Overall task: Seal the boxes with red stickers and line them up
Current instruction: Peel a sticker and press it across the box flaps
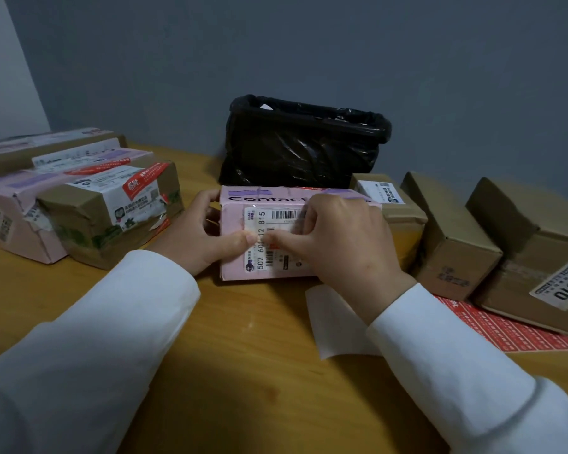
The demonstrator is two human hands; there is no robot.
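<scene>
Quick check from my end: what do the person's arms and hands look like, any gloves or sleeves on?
Both hands are bare, with no gloves. The left hand and right hand come out of long white sleeves, plain and loosely creased, ending at the wrists. No rings, watch or markings are visible in the head view.
</scene>
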